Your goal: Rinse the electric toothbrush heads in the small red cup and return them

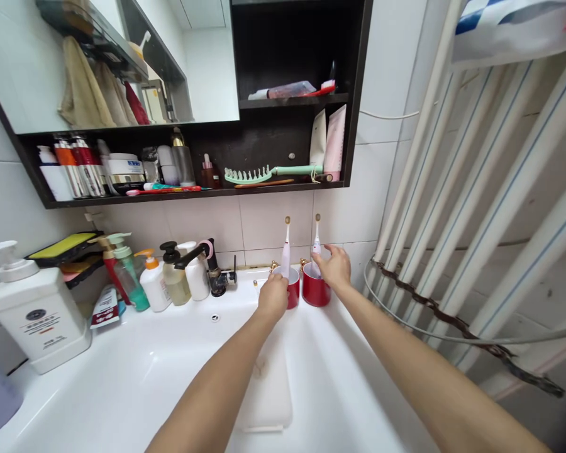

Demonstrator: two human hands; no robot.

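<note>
My left hand (273, 294) is closed at the left side of a red cup (293, 294), its fingertips partly hidden. A pale pink electric toothbrush (285, 255) stands upright in that cup. Just to the right, a second red cup (316, 292) holds another electric toothbrush (316, 244), white and pink. Beside this brush is my right hand (336, 267), thumb and forefinger apart, the thumb overlapping its handle. Whether the thumb touches it I cannot tell. Both cups stand on the back right rim of the white sink (122, 377).
A black faucet (214, 270) stands left of the cups, with several pump bottles (175, 277) beyond it. Overhead hangs a dark shelf cabinet (273, 141) with a green hairbrush (292, 170). White pipes (453, 207) line the right. A flat white object (268, 396) lies below my forearms.
</note>
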